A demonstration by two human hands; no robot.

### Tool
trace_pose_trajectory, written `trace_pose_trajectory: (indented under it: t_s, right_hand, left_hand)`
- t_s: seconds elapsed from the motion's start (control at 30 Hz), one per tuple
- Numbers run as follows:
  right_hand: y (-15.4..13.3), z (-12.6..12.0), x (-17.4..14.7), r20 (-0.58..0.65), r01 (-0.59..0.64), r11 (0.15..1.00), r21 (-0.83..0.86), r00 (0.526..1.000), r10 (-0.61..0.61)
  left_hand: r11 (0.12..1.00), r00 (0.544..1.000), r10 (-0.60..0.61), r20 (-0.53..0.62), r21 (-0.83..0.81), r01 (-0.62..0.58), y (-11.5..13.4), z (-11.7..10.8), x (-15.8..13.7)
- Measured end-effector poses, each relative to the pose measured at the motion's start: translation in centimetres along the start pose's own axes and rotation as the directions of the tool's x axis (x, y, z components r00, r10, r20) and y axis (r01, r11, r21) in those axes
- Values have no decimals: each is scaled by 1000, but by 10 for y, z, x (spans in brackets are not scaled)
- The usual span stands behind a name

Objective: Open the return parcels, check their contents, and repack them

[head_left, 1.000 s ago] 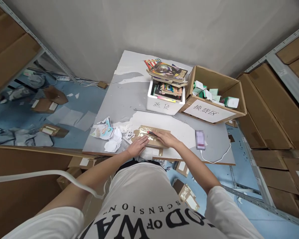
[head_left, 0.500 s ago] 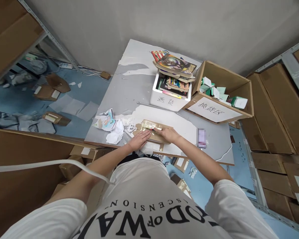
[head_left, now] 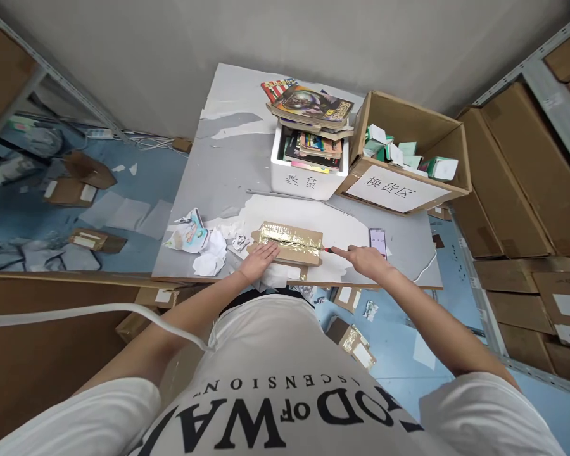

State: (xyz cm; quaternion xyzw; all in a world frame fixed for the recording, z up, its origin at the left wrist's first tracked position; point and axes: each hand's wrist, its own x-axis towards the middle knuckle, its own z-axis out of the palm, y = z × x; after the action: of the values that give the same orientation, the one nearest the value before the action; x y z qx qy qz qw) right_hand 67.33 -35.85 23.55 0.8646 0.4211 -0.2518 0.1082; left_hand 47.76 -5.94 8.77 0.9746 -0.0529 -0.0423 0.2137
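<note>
The left hand [head_left: 259,262] rests on an oblong, glossy-taped cardboard box [head_left: 298,254].

Both arms [head_left: 434,310] reach forward, left hand [head_left: 260,261] palm down, right hand [head_left: 365,260] curled, index finger [head_left: 341,253] extended.

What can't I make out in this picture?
Head view throughout:
Inside of the carton: hidden by its taped top.
Red tool: too small, partly covered by the right hand.
Palm of the left hand: hidden by its back.
Bottom of the books: hidden by the white box's wall.
</note>
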Motion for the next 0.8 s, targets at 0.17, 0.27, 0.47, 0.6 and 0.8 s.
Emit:
trace_pose_trajectory:
  t_s: [0.17, 0.27, 0.47, 0.6, 0.8]
  right_hand:
    - [25, 35, -28, -174, -14, 855, 518, 977, 121]
    - [7, 79, -21, -180, -7, 462, 887, 915, 360]
    - [-49, 129, 14, -115, 89, 79, 993, 881, 459]
    - [-54, 130, 20, -148, 142, 47, 989, 877, 458]
    - [-53, 132, 20, -147, 141, 44, 989, 903, 404]
  left_hand:
    - [998, 999, -37, -5, 51, 37, 16, -22, 6]
    - [993, 999, -41, -12, 112, 42, 25, -40, 20]
    - [975, 997, -70, -7, 212, 70, 27, -58, 61]
    - [956, 975, -209, 70, 226, 189, 26, -59, 74]
    - [957, 977, -206, 48, 218, 191, 27, -55, 71]
